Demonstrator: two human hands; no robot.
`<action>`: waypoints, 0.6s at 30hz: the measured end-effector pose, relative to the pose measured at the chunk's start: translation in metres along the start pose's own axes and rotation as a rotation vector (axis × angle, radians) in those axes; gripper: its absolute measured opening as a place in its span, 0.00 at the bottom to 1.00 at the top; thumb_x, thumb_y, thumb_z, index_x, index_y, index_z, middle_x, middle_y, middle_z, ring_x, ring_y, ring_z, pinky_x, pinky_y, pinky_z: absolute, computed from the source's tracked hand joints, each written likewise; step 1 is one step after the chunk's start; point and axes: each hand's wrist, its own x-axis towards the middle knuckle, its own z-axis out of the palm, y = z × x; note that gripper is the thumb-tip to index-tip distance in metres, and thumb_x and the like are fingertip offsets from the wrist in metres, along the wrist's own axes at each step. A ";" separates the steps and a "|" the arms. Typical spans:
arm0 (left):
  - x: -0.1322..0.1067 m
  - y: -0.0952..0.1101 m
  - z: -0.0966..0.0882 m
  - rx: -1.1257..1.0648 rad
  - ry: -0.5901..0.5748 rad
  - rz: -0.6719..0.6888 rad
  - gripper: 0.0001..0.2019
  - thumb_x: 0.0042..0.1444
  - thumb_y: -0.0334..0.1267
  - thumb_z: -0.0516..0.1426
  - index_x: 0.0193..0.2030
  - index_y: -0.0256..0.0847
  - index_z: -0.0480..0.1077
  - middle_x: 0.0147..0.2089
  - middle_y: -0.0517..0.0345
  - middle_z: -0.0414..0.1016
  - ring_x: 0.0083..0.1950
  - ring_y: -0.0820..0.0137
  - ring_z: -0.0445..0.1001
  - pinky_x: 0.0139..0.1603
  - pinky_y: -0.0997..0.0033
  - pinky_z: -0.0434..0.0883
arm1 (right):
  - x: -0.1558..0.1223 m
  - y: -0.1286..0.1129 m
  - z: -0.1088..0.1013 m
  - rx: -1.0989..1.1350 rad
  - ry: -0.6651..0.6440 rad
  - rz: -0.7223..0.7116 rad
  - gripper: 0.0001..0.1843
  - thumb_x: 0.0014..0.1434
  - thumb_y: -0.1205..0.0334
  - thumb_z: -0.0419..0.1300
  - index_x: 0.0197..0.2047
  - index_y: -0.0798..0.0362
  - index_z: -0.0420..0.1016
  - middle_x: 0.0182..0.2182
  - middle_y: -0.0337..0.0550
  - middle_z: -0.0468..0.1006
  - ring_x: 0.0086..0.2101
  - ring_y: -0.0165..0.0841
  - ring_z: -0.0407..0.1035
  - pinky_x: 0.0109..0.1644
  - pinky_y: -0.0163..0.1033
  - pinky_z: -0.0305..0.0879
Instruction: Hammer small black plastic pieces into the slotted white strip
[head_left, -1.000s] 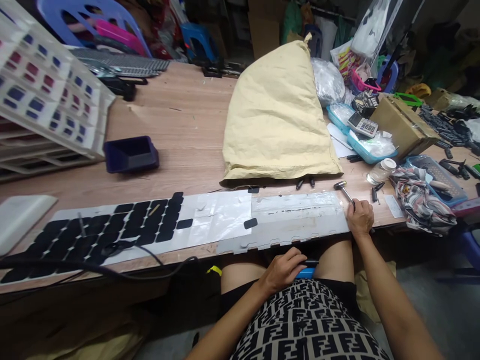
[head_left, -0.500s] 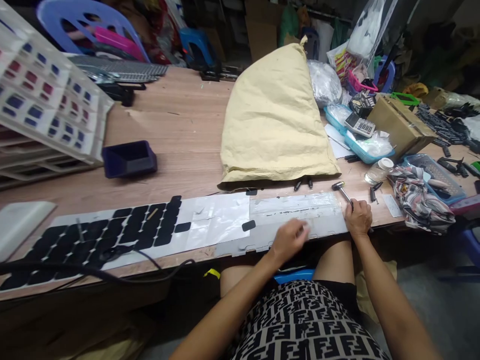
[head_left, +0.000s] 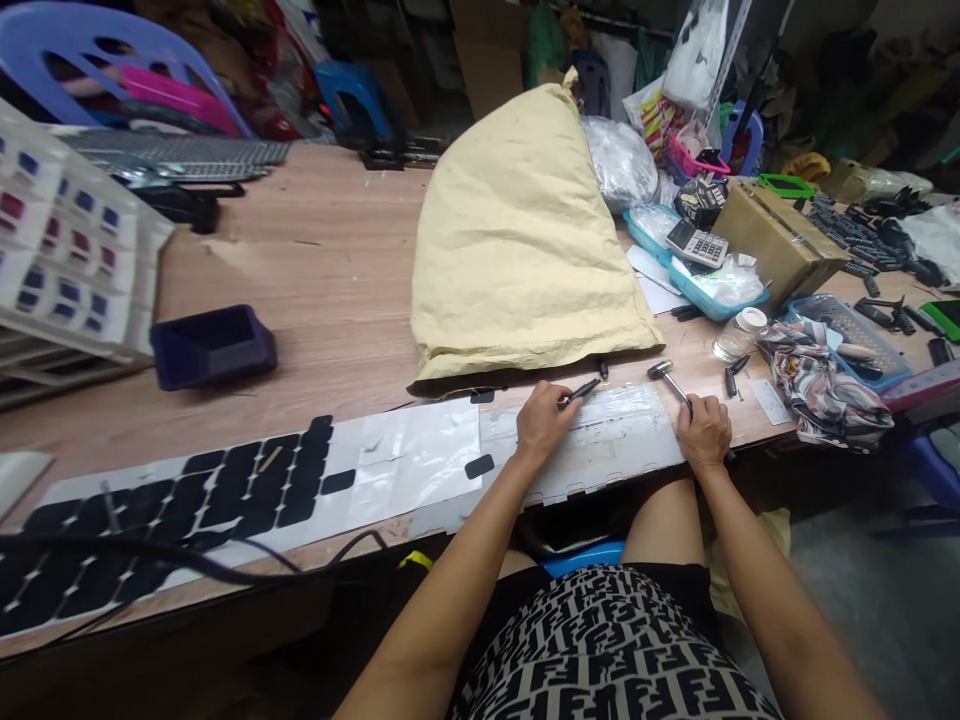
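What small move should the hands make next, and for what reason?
Probably bring the black piece over the grey board: the left hand has its fingers at it, just by the board's far edge, and the right hand grips the hammer beside the board.

Letter F repeating in rows all over black-and-beige shirt [head_left: 615, 650], showing below and between left hand [head_left: 546, 420] and right hand [head_left: 705, 430]. Black box [head_left: 701, 203] standing beyond right hand, bearing pale capitals, blurring too much for sure reading. Calculator [head_left: 697, 243] lying nearer, also beyond right hand, key marks being too small to read. White card [head_left: 769, 402] lying on tabletop [head_left: 337, 300] right of right hand, any print blurring.
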 end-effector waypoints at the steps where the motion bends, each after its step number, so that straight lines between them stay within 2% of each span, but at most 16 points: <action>1: -0.008 -0.001 0.000 -0.003 -0.017 0.041 0.07 0.61 0.43 0.60 0.42 0.44 0.76 0.43 0.56 0.75 0.42 0.66 0.75 0.38 0.69 0.67 | 0.000 0.000 0.000 -0.006 -0.004 -0.001 0.14 0.66 0.59 0.54 0.48 0.52 0.79 0.40 0.50 0.74 0.39 0.40 0.60 0.42 0.43 0.55; 4: -0.021 -0.003 0.004 0.035 -0.049 0.140 0.06 0.62 0.42 0.60 0.43 0.45 0.76 0.43 0.56 0.75 0.46 0.64 0.74 0.43 0.68 0.68 | 0.002 0.002 -0.002 0.012 -0.039 -0.007 0.15 0.66 0.60 0.54 0.48 0.53 0.80 0.40 0.51 0.74 0.40 0.41 0.61 0.44 0.43 0.57; 8: -0.021 -0.002 0.008 0.064 -0.080 0.180 0.06 0.62 0.41 0.60 0.43 0.45 0.76 0.43 0.56 0.75 0.47 0.64 0.74 0.46 0.66 0.69 | -0.002 -0.005 -0.011 0.178 -0.065 0.028 0.16 0.66 0.59 0.54 0.48 0.54 0.81 0.39 0.51 0.75 0.40 0.41 0.64 0.46 0.45 0.62; 11: -0.018 -0.002 0.007 0.070 -0.084 0.188 0.06 0.62 0.40 0.60 0.44 0.45 0.76 0.44 0.56 0.75 0.47 0.64 0.74 0.46 0.67 0.69 | -0.012 -0.022 -0.027 0.411 -0.095 0.029 0.17 0.67 0.56 0.53 0.49 0.53 0.81 0.39 0.50 0.77 0.41 0.40 0.70 0.49 0.45 0.67; 14: -0.019 -0.002 0.007 0.076 -0.078 0.183 0.06 0.63 0.40 0.60 0.44 0.45 0.76 0.44 0.56 0.75 0.47 0.64 0.74 0.45 0.67 0.69 | -0.024 -0.044 -0.049 0.623 -0.202 -0.021 0.17 0.69 0.54 0.53 0.49 0.51 0.81 0.39 0.48 0.79 0.41 0.38 0.74 0.49 0.43 0.70; 18: -0.019 -0.004 0.010 0.079 -0.063 0.195 0.07 0.64 0.41 0.59 0.46 0.45 0.77 0.43 0.56 0.75 0.47 0.64 0.74 0.45 0.67 0.69 | -0.036 -0.064 -0.066 0.707 -0.245 -0.082 0.17 0.70 0.54 0.53 0.50 0.51 0.80 0.40 0.48 0.80 0.41 0.37 0.75 0.50 0.42 0.72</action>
